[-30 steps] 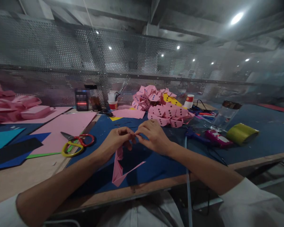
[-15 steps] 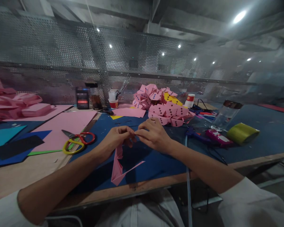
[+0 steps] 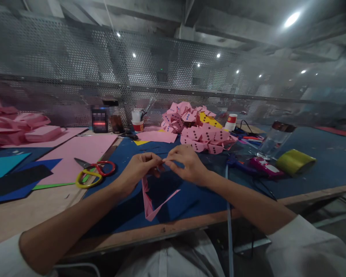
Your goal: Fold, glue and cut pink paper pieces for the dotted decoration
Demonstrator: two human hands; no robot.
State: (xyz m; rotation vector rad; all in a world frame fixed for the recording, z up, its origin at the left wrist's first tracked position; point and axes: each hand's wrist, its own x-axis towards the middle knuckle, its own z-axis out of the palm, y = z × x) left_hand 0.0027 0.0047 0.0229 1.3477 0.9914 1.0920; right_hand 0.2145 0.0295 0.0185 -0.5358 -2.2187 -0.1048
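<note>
Pinched by left hand (image 3: 142,167): pink paper strip (image 3: 147,202), hung right of scissors (image 3: 94,172) | right hand (image 3: 187,164) seen meeting left, its hold not discernible | light pressure probably best used, so folds aren't crushed.

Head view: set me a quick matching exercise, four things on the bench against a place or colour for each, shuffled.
1. Scissors
2. Folded pink strip
3. Black sheet
4. Yellow-green roll

A. Lying over a blue sheet
B. Red and yellow handles
C. Next to a magenta item
D. Hanging below the left hand

Pairs: 1-B, 2-D, 3-A, 4-C
</note>
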